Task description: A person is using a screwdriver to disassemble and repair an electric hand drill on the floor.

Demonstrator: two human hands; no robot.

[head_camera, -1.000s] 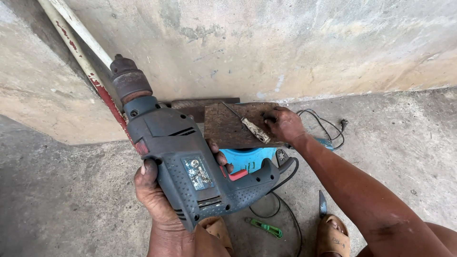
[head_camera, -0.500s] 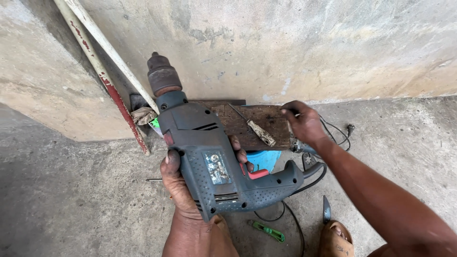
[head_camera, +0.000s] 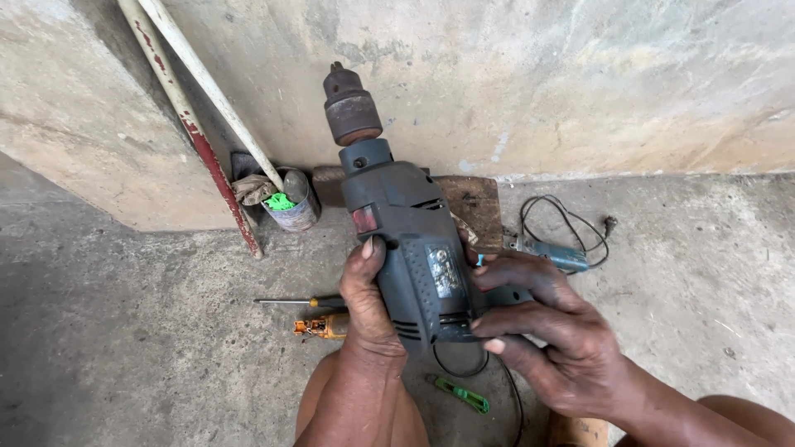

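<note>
A dark grey electric drill (head_camera: pixel 406 223) with a rusty brown chuck (head_camera: pixel 352 112) points up toward the concrete wall. My left hand (head_camera: pixel 368 302) grips the left side of its body, thumb on the casing. My right hand (head_camera: pixel 542 331) wraps the rear handle from the right, fingers over the grip. The drill's black cord (head_camera: pixel 464 364) loops below the handle. A worn wooden board (head_camera: pixel 476 207) lies on the floor behind the drill.
A small tin can (head_camera: pixel 294 203) with rags and green bits stands by the wall. Two pipes (head_camera: pixel 195 108) lean there. A screwdriver (head_camera: pixel 298 302), an orange tool (head_camera: pixel 323 327) and a green item (head_camera: pixel 460 393) lie on the concrete floor. A blue tool (head_camera: pixel 559 252) with cable lies right.
The drill has swung to the right and more upright. My right hand left the board and took hold of the drill's handle. The view shifted, revealing the can and screwdrivers.
</note>
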